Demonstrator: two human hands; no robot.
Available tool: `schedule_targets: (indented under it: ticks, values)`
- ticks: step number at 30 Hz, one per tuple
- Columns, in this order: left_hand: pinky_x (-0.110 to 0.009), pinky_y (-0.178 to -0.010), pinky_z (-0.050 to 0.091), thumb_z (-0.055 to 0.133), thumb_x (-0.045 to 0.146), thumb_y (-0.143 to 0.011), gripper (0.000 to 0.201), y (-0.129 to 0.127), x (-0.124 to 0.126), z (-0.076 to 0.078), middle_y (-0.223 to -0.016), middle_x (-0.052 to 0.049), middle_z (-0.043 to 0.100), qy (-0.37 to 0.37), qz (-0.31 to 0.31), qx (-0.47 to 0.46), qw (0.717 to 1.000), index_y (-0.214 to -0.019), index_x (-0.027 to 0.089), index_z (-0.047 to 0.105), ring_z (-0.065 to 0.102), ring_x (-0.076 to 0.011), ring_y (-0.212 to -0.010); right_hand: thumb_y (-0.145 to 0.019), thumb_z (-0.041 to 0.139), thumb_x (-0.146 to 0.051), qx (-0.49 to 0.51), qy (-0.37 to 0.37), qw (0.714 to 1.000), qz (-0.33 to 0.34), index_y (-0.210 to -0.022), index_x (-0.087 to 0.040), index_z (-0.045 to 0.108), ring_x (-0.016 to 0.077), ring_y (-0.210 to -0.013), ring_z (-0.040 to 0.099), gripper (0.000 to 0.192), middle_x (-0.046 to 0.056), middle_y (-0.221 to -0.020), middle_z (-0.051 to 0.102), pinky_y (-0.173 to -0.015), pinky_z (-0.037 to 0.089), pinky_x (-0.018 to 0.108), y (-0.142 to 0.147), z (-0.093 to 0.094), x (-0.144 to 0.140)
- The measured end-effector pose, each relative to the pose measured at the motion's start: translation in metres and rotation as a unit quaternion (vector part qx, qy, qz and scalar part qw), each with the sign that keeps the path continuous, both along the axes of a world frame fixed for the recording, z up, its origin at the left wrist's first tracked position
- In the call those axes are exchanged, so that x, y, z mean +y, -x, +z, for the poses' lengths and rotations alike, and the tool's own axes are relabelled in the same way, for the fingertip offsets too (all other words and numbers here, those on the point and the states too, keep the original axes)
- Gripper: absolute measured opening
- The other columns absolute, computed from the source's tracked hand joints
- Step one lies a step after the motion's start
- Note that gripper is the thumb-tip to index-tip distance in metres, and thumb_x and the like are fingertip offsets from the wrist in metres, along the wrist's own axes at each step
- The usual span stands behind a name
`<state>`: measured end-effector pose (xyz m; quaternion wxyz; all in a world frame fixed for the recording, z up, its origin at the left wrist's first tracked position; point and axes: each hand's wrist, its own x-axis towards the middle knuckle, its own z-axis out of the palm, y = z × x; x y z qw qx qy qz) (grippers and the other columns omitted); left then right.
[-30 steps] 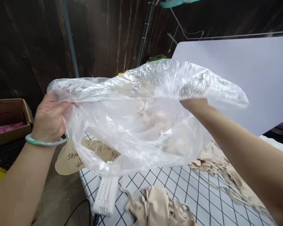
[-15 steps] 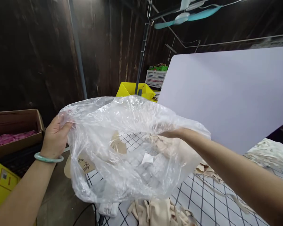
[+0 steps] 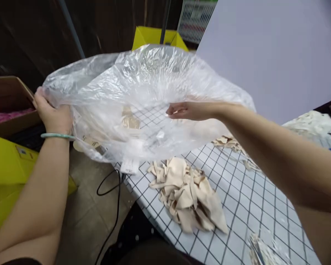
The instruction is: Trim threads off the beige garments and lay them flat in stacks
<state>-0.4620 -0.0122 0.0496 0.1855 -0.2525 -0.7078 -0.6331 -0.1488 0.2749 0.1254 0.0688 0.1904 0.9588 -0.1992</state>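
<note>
"While the beige fabric pieces [image 3: 187,195] lie heaped at the near side of the grid-patterned tablecloth [image 3: 245,195], what sits just past them?"

"A white power bank [image 3: 130,166] by the tablecloth's left edge, near a black cable [image 3: 118,206] that trails down toward the floor [image 3: 82,217]; above and beyond it spreads the clear plastic bag [image 3: 143,75], lifted over the tablecloth, see-through enough to show the grid lines behind"

"How do the hands stand?"

"The left hand [image 3: 55,115], a pale green bangle [image 3: 57,135] at its wrist, has its fingers closed on the bag's left edge; the right hand [image 3: 183,110] reaches across the bag's middle, fingers curled and close together; whether they grip any of the film, I cannot tell"

"What is farther off?"

"Leftward, a yellow box [image 3: 8,173], then an open cardboard box [image 3: 5,94] with pink material [image 3: 11,116] inside; behind the bag, a second yellow box [image 3: 147,36]; past that, a white plastic crate [image 3: 195,22], with a large pale board [image 3: 267,59] to its right and a dark wall [image 3: 110,22] to its left"
</note>
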Motion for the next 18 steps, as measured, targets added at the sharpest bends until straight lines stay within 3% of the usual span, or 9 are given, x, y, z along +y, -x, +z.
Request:
schedule_targets:
  ticks: [3,7,10,12,15,18]
  values:
    - [-0.031,-0.123,0.014,0.062,-0.009,-0.068,0.091,-0.017,0.002,-0.013,-0.153,-0.017,0.026,0.083,0.056,0.038,0.994,-0.147,-0.003,0.017,0.027,-0.0197,-0.143,-0.082,0.064,-0.052,-0.027,0.076,0.996,0.027,-0.106,-0.023,0.072,0.024,-0.105,0.064,0.039,0.001,-0.114,0.069,-0.089,0.051,0.04,-0.027,0.005,-0.032]
    - [-0.042,-0.126,0.001,0.059,-0.006,-0.071,0.09,-0.061,0.0,-0.014,-0.16,-0.017,0.016,0.161,0.046,0.137,0.976,-0.151,-0.001,0.018,0.009,-0.0282,-0.151,-0.079,0.069,-0.049,0.001,0.24,0.971,0.022,-0.095,-0.023,0.075,0.0194,-0.093,0.066,0.031,0.001,-0.098,0.072,-0.083,0.053,0.035,-0.062,-0.004,-0.07]
    - [-0.057,-0.123,0.0,0.062,0.003,-0.075,0.089,-0.093,0.002,-0.009,-0.161,-0.023,0.01,0.193,0.051,0.286,0.937,-0.151,-0.003,0.018,0.002,-0.0388,-0.15,-0.081,0.07,-0.048,0.064,0.394,0.916,-0.039,-0.088,-0.019,0.073,0.0137,-0.071,0.063,0.031,0.001,-0.078,0.07,-0.07,0.052,0.03,-0.078,-0.033,-0.089]
    - [-0.061,-0.121,0.007,0.063,0.008,-0.077,0.078,-0.115,0.007,-0.007,-0.16,-0.022,0.017,0.179,0.034,0.344,0.921,-0.148,0.001,0.031,0.008,-0.0406,-0.149,-0.075,0.078,-0.047,0.114,0.493,0.852,-0.138,-0.084,-0.017,0.072,0.0119,-0.066,0.062,0.032,0.001,-0.072,0.069,-0.07,0.052,0.029,-0.08,-0.056,-0.096]
    - [-0.057,-0.116,0.03,0.057,0.013,-0.084,0.051,-0.155,0.015,-0.007,-0.143,-0.017,0.046,0.132,-0.085,0.312,0.937,-0.134,0.012,0.05,0.037,-0.0347,-0.139,-0.06,0.089,-0.042,0.154,0.592,0.756,-0.232,-0.081,-0.015,0.072,0.0109,-0.061,0.062,0.039,0.001,-0.067,0.069,-0.068,0.052,0.028,-0.078,-0.078,-0.104]
    - [-0.044,-0.09,0.056,0.051,0.02,-0.091,0.031,-0.203,0.017,-0.014,-0.112,-0.012,0.064,0.116,-0.293,0.087,0.945,-0.12,0.016,0.06,0.064,-0.0242,-0.102,-0.056,0.092,-0.037,0.168,0.622,0.725,-0.242,-0.082,-0.013,0.073,0.0118,-0.064,0.064,0.04,0.003,-0.07,0.07,-0.07,0.053,0.028,-0.08,-0.082,-0.113]
